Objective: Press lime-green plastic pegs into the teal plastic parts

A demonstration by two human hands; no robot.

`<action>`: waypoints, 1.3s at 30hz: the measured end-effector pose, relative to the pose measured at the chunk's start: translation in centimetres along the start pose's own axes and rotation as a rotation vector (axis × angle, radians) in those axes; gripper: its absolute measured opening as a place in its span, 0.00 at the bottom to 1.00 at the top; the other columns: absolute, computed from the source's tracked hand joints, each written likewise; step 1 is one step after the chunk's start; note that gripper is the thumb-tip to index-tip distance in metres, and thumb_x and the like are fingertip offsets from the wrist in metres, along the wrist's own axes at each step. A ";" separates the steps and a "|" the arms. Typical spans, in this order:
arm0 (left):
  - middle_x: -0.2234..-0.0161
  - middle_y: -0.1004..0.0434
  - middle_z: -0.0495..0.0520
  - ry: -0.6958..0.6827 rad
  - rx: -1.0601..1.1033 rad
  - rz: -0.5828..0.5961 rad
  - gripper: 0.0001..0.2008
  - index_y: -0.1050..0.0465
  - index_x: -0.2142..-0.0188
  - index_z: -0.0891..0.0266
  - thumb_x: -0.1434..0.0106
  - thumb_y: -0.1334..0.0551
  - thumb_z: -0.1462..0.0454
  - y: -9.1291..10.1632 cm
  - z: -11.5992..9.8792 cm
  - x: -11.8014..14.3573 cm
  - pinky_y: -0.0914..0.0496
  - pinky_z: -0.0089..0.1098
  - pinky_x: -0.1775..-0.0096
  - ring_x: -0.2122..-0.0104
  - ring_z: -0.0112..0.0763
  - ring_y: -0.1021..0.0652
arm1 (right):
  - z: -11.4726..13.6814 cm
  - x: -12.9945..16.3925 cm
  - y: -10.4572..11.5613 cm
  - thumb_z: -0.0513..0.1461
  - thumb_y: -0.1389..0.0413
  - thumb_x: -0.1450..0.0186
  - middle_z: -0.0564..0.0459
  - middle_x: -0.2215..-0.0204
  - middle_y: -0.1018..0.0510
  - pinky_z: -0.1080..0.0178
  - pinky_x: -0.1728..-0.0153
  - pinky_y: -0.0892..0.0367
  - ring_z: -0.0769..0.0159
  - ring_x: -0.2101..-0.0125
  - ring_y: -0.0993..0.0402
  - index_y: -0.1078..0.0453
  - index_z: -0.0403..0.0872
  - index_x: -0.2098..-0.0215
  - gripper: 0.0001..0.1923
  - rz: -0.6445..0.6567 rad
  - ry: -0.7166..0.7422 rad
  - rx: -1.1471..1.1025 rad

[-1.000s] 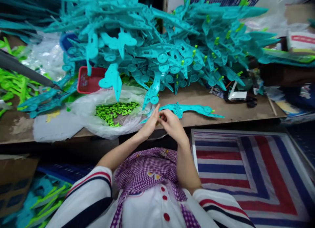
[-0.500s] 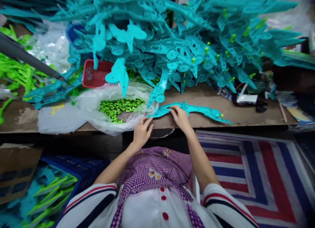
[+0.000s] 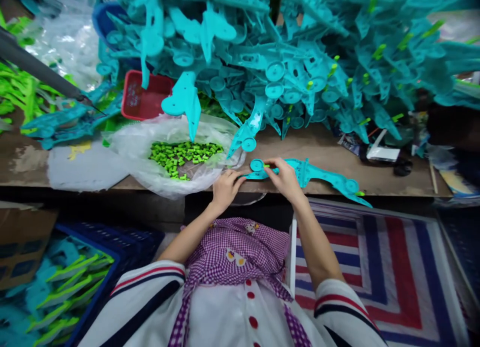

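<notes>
A long turquoise plastic toy bow part (image 3: pixel 326 174) with round wheel shapes near its ends lies along the table's front edge. My left hand (image 3: pixel 225 191) pinches its left tip between thumb and fingers. Over its left arm, my right hand (image 3: pixel 285 179) is closed, its fingertips on a small green plastic peg (image 3: pixel 266 166) beside the left wheel. Another green peg (image 3: pixel 360 193) sticks out near the right end. Left of my hands, a clear plastic bag (image 3: pixel 127 149) lies spread open, holding many small green pegs (image 3: pixel 174 157).
A large heap of turquoise bow parts (image 3: pixel 277 52) fills the back of the table (image 3: pixel 412 184). Behind the bag stands a red tray (image 3: pixel 146 99). Bright green parts (image 3: pixel 22 89) lie far left. Below are a blue crate (image 3: pixel 112 259) and a striped sheet (image 3: pixel 405 267).
The view has shifted slightly. The bow part's left wheel now shows, and a green peg is visible at my right fingertips. My left hand has closed in on the left tip.
</notes>
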State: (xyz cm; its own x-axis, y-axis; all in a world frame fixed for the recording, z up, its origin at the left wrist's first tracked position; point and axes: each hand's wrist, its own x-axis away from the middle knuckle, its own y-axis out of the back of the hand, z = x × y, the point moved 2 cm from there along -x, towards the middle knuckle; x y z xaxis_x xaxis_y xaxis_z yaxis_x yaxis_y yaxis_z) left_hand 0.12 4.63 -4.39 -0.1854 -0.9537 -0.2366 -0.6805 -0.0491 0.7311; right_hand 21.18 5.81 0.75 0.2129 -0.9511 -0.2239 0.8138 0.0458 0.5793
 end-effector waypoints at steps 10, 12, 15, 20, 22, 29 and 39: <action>0.63 0.20 0.52 0.022 -0.033 -0.054 0.14 0.18 0.59 0.55 0.33 0.40 0.53 -0.7 0.3 0.0 0.32 0.30 0.63 0.65 0.30 0.21 | -1.8 0.5 -1.9 0.44 0.48 0.29 0.47 0.59 0.21 0.54 0.52 0.31 0.58 0.55 0.26 0.26 0.49 0.56 0.11 0.049 0.034 0.055; 0.63 0.20 0.52 0.022 -0.027 -0.050 0.14 0.18 0.60 0.55 0.33 0.40 0.53 -0.7 0.3 0.0 0.32 0.30 0.64 0.65 0.30 0.21 | -2.0 0.7 -2.1 0.44 0.48 0.29 0.47 0.59 0.22 0.55 0.52 0.31 0.59 0.56 0.26 0.26 0.49 0.57 0.11 0.048 0.054 0.054; 0.63 0.20 0.52 0.032 0.000 -0.040 0.14 0.18 0.60 0.55 0.33 0.40 0.53 -0.8 0.4 -0.1 0.32 0.30 0.64 0.65 0.30 0.21 | -2.5 0.8 -2.2 0.43 0.50 0.28 0.47 0.59 0.22 0.56 0.53 0.31 0.60 0.57 0.26 0.27 0.49 0.57 0.11 0.130 0.103 0.067; 0.63 0.20 0.52 0.020 -0.008 -0.032 0.14 0.18 0.60 0.54 0.33 0.40 0.53 -0.9 0.5 0.0 0.31 0.31 0.65 0.66 0.31 0.21 | -2.8 0.2 -2.1 0.42 0.52 0.28 0.46 0.63 0.24 0.58 0.59 0.32 0.60 0.61 0.27 0.27 0.48 0.60 0.12 0.242 0.139 0.160; 0.63 0.20 0.52 0.011 -0.017 -0.035 0.14 0.18 0.60 0.55 0.32 0.40 0.53 -0.9 0.7 0.0 0.31 0.31 0.65 0.66 0.31 0.21 | -2.7 -0.1 -2.2 0.43 0.52 0.28 0.47 0.66 0.25 0.60 0.63 0.34 0.61 0.65 0.28 0.27 0.47 0.63 0.14 0.262 0.134 0.210; 0.60 0.20 0.52 -0.046 -0.001 0.033 0.14 0.20 0.56 0.55 0.34 0.38 0.52 -0.5 0.9 0.0 0.30 0.30 0.63 0.63 0.31 0.21 | -2.7 -0.6 -2.2 0.40 0.50 0.29 0.48 0.66 0.25 0.62 0.64 0.36 0.61 0.66 0.29 0.28 0.47 0.64 0.10 0.264 0.129 0.173; 0.63 0.19 0.53 -0.028 -0.030 -0.048 0.13 0.20 0.63 0.58 0.33 0.39 0.54 -0.6 0.7 -0.1 0.30 0.30 0.64 0.65 0.32 0.20 | -1.7 -1.9 -2.5 0.34 0.50 0.31 0.48 0.65 0.25 0.64 0.66 0.36 0.64 0.67 0.29 0.28 0.46 0.65 0.09 0.383 0.192 0.324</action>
State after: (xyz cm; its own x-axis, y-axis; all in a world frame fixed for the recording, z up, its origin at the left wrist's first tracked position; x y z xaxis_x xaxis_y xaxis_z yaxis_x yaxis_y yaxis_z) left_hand 0.10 5.00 -5.24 -0.1728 -0.9415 -0.2892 -0.6676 -0.1039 0.7372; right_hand 19.64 8.06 -1.57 0.5820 -0.8101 -0.0709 0.4560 0.2530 0.8533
